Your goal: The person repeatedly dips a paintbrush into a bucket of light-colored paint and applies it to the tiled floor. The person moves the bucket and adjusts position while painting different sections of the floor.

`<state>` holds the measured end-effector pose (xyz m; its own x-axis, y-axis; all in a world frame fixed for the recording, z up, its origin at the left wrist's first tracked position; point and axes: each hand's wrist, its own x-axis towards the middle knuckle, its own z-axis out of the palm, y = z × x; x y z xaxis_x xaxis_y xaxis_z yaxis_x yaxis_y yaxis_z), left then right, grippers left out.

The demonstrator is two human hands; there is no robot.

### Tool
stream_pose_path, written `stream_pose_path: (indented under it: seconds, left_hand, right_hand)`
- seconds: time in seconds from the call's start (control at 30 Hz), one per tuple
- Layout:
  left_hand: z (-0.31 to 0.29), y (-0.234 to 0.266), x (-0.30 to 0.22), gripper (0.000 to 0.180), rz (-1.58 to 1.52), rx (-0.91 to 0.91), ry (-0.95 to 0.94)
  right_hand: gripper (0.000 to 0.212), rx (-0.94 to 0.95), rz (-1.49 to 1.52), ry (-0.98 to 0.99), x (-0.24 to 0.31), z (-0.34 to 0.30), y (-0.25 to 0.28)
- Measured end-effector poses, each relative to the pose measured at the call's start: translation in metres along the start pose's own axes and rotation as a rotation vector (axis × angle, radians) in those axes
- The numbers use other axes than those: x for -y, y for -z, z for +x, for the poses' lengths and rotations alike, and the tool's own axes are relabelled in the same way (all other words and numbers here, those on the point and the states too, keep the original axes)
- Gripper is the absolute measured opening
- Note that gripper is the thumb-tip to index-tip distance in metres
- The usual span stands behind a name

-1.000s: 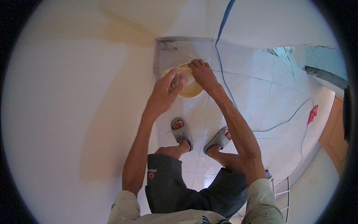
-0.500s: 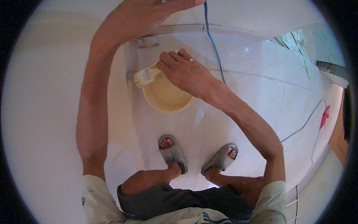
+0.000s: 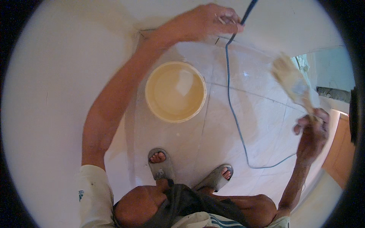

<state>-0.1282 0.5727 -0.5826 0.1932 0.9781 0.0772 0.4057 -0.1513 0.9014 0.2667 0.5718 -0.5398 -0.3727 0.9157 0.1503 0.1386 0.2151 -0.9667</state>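
Observation:
My right hand [image 3: 313, 131] grips a wide paintbrush [image 3: 292, 79] by its handle, out at the right with the pale bristles pointing up and away. The brush is blurred by motion. At the top middle, my left hand [image 3: 222, 22] is closed, its fingertips pinching a dark blue cable [image 3: 229, 81]. From these fingers the cable hangs down to the floor and curves off toward the right. A round cream-yellow bucket [image 3: 148, 92] stands on the floor below my left forearm, holding pale liquid. Neither hand touches the bucket.
My feet, in grey slide sandals [image 3: 163, 169], stand on the tiled floor [image 3: 190, 142] just this side of the bucket. A pale wall [image 3: 49, 114] rises along the left. Pale green crumpled material [image 3: 303, 62] is at the far right, with an orange-brown panel [image 3: 338, 146] nearer.
My right hand has swung the paintbrush from the bucket's rim out to the right. My left hand has moved right with the cable. In view, the bucket now sits uncovered.

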Motion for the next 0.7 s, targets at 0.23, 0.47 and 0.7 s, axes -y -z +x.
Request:
stream_pose_path:
  seconds: [0.23, 0.47, 0.7]
  left_hand:
    - [-0.040, -0.108, 0.009, 0.033, 0.041, -0.421, -0.093]
    - [-0.102, -0.186, -0.057, 0.043, -0.074, -0.383, -0.157]
    - [-0.173, -0.219, -0.084, 0.052, 0.008, -0.468, -0.092]
  right_hand:
    - [0.037, -0.336, -0.130, 0.266, -0.003, 0.045, 0.054]
    - [0.038, -0.050, -0.162, 0.366, -0.023, 0.081, 0.005]
    - [0.025, 0.436, -0.232, 0.380, 0.019, 0.063, -0.140]
